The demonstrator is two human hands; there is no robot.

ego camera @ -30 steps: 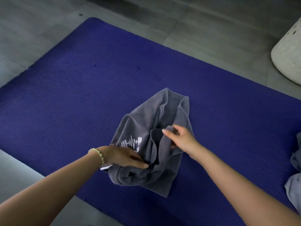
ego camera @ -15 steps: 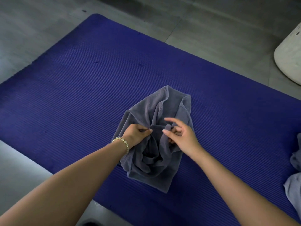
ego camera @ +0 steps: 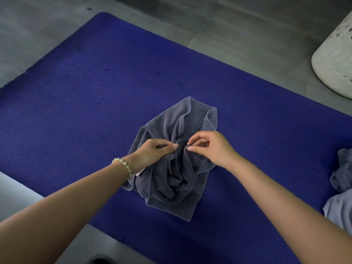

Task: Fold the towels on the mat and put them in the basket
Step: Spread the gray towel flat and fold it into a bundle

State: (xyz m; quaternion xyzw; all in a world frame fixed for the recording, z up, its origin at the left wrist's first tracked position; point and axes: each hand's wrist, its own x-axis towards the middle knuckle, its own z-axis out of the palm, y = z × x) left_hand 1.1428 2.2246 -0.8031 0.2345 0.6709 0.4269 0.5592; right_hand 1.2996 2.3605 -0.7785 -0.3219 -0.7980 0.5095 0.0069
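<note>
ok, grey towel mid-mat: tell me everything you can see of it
The grey towel is soft terry-like cloth with a stitched hem, crumpled and unfolded, bunched into deep creases in the middle of the blue mat. One corner points toward the camera. A small white tag peeks out by the left wrist. The left hand and right hand each pinch a fold near its centre.

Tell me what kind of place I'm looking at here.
Probably an indoor floor area, at home or in a gym: a purple ribbed exercise mat lies on grey floor tiles, a crumpled grey towel on it, and a white perforated basket stands beside it.
</note>
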